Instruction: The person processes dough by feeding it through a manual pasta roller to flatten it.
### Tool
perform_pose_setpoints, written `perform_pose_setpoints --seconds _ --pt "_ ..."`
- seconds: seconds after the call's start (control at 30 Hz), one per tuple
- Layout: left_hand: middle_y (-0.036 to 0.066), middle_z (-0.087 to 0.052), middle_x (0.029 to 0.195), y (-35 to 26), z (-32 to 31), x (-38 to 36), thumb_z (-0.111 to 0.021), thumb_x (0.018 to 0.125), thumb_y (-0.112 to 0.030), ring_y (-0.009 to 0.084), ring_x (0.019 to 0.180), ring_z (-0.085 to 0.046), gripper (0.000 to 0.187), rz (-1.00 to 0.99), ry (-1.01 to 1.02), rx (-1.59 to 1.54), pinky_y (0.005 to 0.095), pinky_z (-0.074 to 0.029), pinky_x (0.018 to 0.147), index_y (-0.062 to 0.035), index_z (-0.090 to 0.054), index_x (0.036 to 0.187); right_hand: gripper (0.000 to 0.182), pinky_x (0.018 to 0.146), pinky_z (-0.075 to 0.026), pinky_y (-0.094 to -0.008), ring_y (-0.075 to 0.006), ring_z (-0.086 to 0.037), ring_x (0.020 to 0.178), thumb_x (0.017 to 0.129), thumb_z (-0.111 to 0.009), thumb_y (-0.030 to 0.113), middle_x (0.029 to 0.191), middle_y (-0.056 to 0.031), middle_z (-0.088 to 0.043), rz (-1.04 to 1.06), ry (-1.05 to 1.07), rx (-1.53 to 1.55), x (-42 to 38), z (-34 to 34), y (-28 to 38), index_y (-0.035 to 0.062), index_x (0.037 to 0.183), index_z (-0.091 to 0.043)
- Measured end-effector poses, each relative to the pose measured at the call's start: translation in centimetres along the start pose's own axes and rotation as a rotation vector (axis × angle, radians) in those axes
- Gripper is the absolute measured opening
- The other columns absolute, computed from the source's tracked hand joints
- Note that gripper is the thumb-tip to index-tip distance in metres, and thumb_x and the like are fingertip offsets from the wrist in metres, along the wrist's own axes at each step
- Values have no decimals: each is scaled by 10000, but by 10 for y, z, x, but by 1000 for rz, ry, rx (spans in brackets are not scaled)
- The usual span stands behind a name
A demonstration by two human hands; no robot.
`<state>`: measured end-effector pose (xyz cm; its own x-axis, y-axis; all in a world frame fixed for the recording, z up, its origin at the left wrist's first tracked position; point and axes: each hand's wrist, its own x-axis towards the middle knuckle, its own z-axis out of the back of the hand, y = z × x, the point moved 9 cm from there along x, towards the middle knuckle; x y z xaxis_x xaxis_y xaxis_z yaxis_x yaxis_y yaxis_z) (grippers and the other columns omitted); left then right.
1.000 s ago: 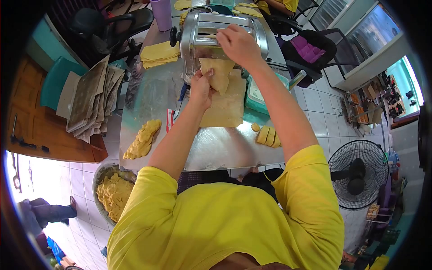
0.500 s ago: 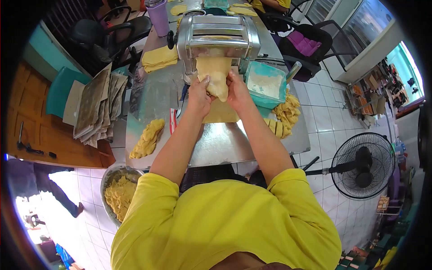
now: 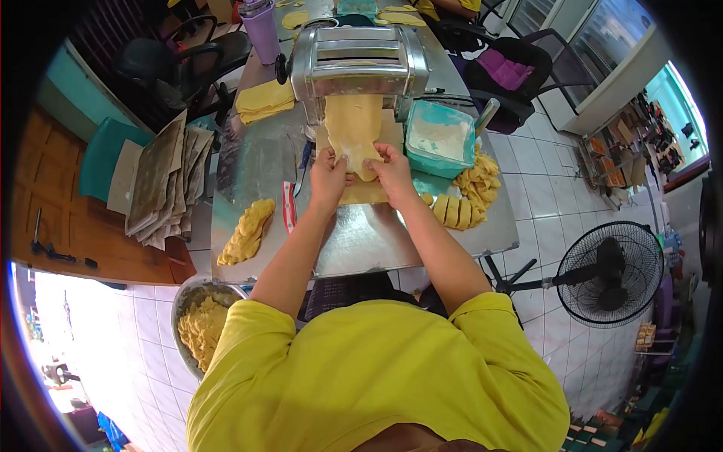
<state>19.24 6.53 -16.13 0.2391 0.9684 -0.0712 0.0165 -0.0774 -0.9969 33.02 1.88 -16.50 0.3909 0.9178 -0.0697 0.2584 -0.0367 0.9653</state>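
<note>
A yellow dough sheet [image 3: 353,128] hangs out of the front of the metal dough roller machine [image 3: 360,64]. My left hand [image 3: 330,179] pinches the sheet's lower left edge, thumb on top. Opposite it, my right hand [image 3: 390,173] grips the lower right edge, also with the thumb on top. The sheet narrows toward its bottom end between my hands. Beneath it lies another flat yellow sheet [image 3: 365,195] on the metal table [image 3: 369,241].
Right of the machine stands a teal tub of flour [image 3: 440,139], beside cut dough pieces [image 3: 458,212]. To the left are stacked dough sheets [image 3: 265,101], a dough lump [image 3: 247,232] and a red-and-white handled tool [image 3: 289,207]. A dough bowl [image 3: 200,324] and a fan [image 3: 610,273] flank me.
The dough sheet now extends farther out of the machine and lies flatter. Both my hands have moved down toward me with its end. The person's leg at the lower left has left view.
</note>
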Motion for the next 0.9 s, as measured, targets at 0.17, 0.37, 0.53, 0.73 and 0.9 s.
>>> perform_pose_setpoints --seconds 0.17,0.37,0.53,0.73,0.9 --pt "78 -607 789 -1 6 -4 -494 890 -76 92 574 -565 332 -93 -7 110 221 -470 523 1 -422 1204 372 733 -467 -249 -137 -571 864 769 -598 -10 996 -96 -580 -42 -12 -53 -7 1 -6 -31 1123 -484" --pt "78 -597 838 -16 6 -20 -477 888 -63 97 662 -566 403 -198 36 172 228 -473 600 -36 -400 1282 339 712 -465 -244 -123 -568 817 790 -575 -2 945 -82 -587 43 -76 6 -20 2 11 -27 1116 -487" --pt "72 -598 854 -8 6 -25 -444 872 -26 93 729 -566 366 -143 191 249 238 -472 668 -42 -482 1235 263 713 -483 -236 -137 -562 792 816 -504 0 914 -65 -571 8 90 -15 -26 0 13 -15 1076 -537" --pt "119 -634 952 -32 10 -45 -482 809 7 181 814 -610 355 -347 203 475 281 -473 750 -36 -555 1153 310 707 -559 -314 -171 -589 811 805 -407 -50 958 -80 -570 -140 268 122 -47 -5 18 -23 1091 -522" --pt "149 -637 972 -46 11 -61 -569 778 -11 255 841 -622 267 -541 148 592 307 -474 761 -22 -613 1041 309 724 -532 -268 -167 -597 830 792 -432 -91 991 -81 -583 1 267 -129 -53 0 13 -11 1072 -532"
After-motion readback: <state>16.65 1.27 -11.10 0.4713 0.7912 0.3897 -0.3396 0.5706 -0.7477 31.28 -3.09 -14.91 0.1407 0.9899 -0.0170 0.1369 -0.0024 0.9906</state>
